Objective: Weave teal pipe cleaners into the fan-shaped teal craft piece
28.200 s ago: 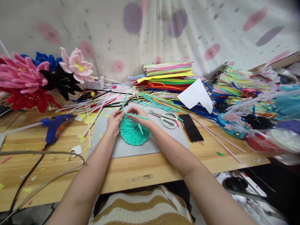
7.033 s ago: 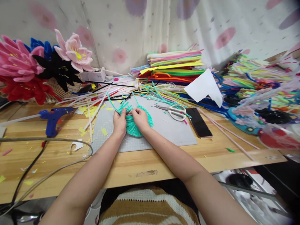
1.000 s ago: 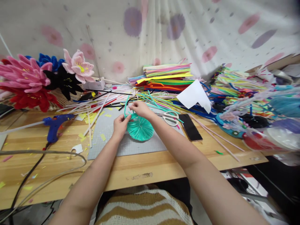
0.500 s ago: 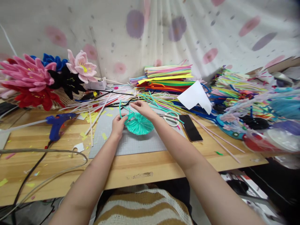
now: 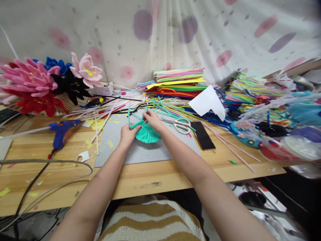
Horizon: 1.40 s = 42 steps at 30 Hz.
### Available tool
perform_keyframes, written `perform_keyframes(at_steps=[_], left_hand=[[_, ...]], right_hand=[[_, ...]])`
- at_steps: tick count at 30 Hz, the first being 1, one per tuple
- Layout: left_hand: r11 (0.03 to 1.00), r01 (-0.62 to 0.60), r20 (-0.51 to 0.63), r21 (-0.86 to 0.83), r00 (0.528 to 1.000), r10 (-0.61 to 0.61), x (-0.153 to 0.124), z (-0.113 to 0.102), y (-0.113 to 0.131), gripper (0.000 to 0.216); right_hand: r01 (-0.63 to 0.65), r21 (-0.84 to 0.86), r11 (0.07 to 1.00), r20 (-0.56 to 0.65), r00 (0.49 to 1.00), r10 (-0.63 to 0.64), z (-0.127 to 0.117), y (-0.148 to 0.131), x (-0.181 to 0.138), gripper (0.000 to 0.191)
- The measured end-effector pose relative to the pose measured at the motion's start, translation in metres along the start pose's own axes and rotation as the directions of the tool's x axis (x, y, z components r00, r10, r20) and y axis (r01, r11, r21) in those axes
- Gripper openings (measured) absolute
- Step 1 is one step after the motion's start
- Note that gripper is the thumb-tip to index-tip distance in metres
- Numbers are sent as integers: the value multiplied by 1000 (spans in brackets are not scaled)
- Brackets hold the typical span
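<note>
A round, ribbed piece of teal pipe cleaners [image 5: 148,134] is held just over the grey cutting mat [image 5: 165,154]. My left hand [image 5: 128,134] is closed on its left edge, thumb on top, where loose teal stems stick up. At its upper right, my right hand [image 5: 152,119] pinches with thumb and fingertips; the fingers cover part of the piece there. White-handled scissors [image 5: 182,126] lie right of my right hand. More loose teal pipe cleaners [image 5: 162,106] are scattered behind the hands.
A blue glue gun [image 5: 60,132] with a cable lies left. A black phone [image 5: 204,135] and a white paper piece [image 5: 208,102] are to the right. Fuzzy flowers [image 5: 32,78] stand at back left; bundled pipe cleaners [image 5: 178,83] are stacked behind. Yellow scraps litter the tabletop.
My right hand has come down onto the teal piece, its fingers now pinching at the top. The left thumb has moved further over the piece, which is tilted more. The view has shifted slightly.
</note>
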<state>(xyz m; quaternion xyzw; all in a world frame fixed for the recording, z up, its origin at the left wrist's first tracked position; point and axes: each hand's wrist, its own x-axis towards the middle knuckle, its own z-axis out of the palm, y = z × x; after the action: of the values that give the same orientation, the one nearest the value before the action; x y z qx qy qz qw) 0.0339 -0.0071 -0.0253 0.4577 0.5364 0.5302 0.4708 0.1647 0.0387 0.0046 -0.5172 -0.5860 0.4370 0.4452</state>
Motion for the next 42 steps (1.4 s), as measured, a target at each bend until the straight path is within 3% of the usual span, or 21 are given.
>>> perform_keyframes(at_steps=[3,9,15,20,25,29,32,37,42], left_hand=[[1000,27,61,9,998,-28,1,-2,-3,30],[982,173,98,-72,981,-166,-2,0,9,38],[985,68,42,-156,997,-62,0,8,11,37],[982,166,-15,-89,986,-168,5,5,8,24],[978,204,94,-32,975,-201,5,2,13,22],[991,122,90,-60,989,-116,4,5,14,25],[999,53,34,7,998,-54,5,5,11,22],[995,6,61,101,998,-12,7,2,7,17],[993,31,137,111,989,-46,7,-2,5,18]], right_hand=[[-87,35,996,-68,994,90,1,1,0,13],[-93,75,993,-90,991,100,2,1,-4,12],[-112,117,987,-114,986,125,6,0,-9,14],[-116,104,988,-146,981,130,4,7,-10,15],[-101,78,992,-172,978,113,6,9,-12,16],[-86,92,992,-121,988,97,9,6,-15,17],[-55,74,996,-112,992,63,7,4,-14,17],[-24,62,998,-136,990,32,3,-1,-11,17],[-82,97,992,7,997,82,-1,-1,-11,20]])
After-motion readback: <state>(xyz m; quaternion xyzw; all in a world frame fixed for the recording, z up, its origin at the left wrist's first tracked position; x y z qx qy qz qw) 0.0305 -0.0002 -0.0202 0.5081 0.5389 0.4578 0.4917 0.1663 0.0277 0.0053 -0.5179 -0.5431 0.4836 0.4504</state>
